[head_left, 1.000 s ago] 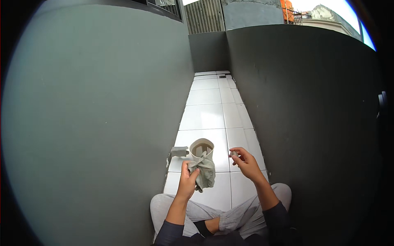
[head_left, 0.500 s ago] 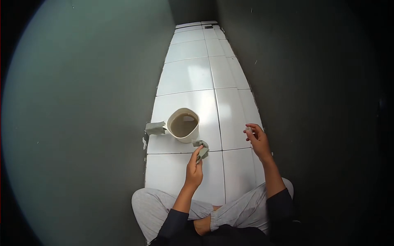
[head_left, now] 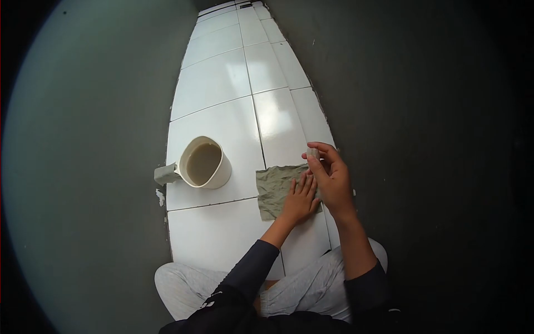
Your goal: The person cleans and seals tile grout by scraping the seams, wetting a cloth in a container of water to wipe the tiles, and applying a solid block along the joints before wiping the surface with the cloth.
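My left hand [head_left: 301, 201] lies with its fingers stretched out on a wrinkled grey-green cloth [head_left: 271, 195], spread on the white tiles. Just above and to the right, my right hand [head_left: 335, 181] pinches a small pale grey piece [head_left: 313, 152] between thumb and fingers; its kind is not clear. Part of the cloth's right side is hidden by both hands. To the left stands a cream dipper [head_left: 225, 171], upright and holding cloudy greyish liquid [head_left: 204, 164]. Its handle points left, and something grey [head_left: 166, 174] covers the handle's end.
White tiles [head_left: 217, 111] form a narrow strip running away from me, between a dark grey-green wall [head_left: 100, 167] on the left and another wall [head_left: 423, 156] on the right. My crossed legs [head_left: 189, 286] in grey trousers border the near end.
The crumpled cloth in my left hand is now spread on the tiles, with that hand flat on it. My right hand has come closer to the left, still pinching the piece. The view has shifted.
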The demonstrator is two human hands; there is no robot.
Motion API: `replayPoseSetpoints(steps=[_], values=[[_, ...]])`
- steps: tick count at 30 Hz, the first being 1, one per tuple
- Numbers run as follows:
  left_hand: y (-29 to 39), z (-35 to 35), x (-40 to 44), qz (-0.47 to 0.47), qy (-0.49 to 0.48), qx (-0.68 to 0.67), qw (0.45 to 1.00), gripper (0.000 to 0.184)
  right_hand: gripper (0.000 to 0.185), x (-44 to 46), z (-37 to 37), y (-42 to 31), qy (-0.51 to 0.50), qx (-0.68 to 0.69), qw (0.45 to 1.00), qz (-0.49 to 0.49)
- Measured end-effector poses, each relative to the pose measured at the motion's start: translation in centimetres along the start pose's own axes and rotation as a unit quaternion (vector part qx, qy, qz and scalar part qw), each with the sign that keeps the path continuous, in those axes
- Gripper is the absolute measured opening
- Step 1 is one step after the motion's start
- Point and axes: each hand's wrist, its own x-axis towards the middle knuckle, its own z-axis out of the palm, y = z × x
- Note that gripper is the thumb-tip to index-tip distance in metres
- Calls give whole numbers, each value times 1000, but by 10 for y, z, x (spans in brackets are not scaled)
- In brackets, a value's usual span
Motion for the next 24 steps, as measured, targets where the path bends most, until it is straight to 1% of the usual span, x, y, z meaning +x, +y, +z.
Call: replayPoseSetpoints(steps=[1,2,4,8,11,19,24], values=[[-1,6,1,-3,-9,33,999,63,25,-1,3,0,-6,9,1000,1],[-3,14,-1,-21,-12,35,999,63,26,-3,5,-2,-9,19,1000,0],[-8,26,-3,8,122,16,992,62,26,-5,5,-2,-16,17,1000,0],[-18,23,-14,-61,96,28,993,62,26,-9,3,-1,-35,-8,999,14],[-35,16,-38,-61,152,13,986,59,26,-15,8,-2,-46,9,999,17],[-72,0,-101,-105,133,38,985,61,26,-22,12,1,-79,-57,995,11],[-86,-2,-127,-146,151,35,977,61,25,-25,14,11,-90,-92,991,27]])
